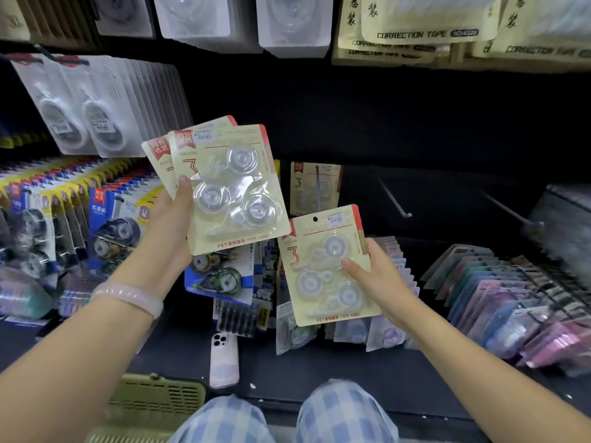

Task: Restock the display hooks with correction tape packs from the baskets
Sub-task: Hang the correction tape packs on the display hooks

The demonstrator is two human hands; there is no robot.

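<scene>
Left hand [172, 212]: fingers curled behind a fanned stack of correction tape packs [224, 187], thumb pressed on the front card; at least two cream cards are visible, the front one bearing a red "3" and three clear round dispensers under blister plastic. The stack is held upright, in front of the dark back panel. A pale bracelet [134, 297] is worn on the left wrist.

Right hand [371, 273]: clamped on a single pack [326, 266] of the same kind, thumb on the face, fingers behind its right edge; the pack is held lower and to the right of the stack, apart from it.

Display hook [318, 190]: one matching pack is hung on it, behind the two held lots. Two bare hooks [395, 199] are seen to its right.

Shelf [351, 375], dark: blue-carded packs [105, 225] are ranked along its left edge, pastel packs [499, 302] along its right edge. A white phone [224, 359] is laid near the front edge.

Green basket [153, 401]: placed below the shelf's front edge, beside a knee in blue check.
</scene>
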